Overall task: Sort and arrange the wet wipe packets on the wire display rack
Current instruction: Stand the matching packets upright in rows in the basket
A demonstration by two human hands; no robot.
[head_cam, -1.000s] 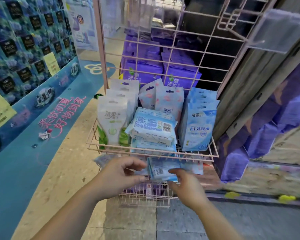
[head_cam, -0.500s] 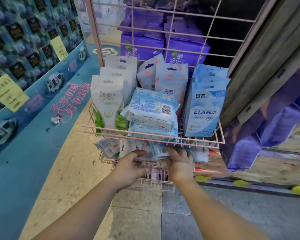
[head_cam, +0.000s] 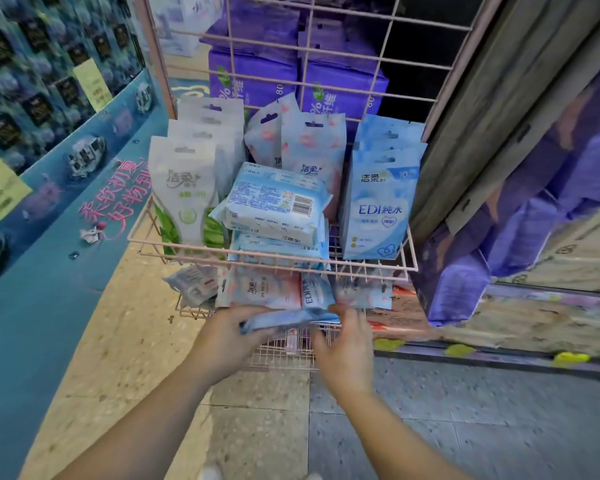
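A pink wire rack has an upper basket and a lower basket. In the upper one stand white-green packets, pink-flowered packets and blue EDI packets, with flat blue packs stacked in the middle. Mixed packets lie in the lower basket. A flat blue packet is held edge-on at the lower basket's front, between my left hand and my right hand, each gripping one end.
Purple tissue packs are stacked behind the rack's wire back. A blue printed display wall runs along the left. Purple-wrapped bundles and cardboard boxes crowd the right. Tiled floor lies under my arms.
The view has come closer to the rack. My hands have drawn back slightly from among the lower basket's packets with a flat blue packet held between them.
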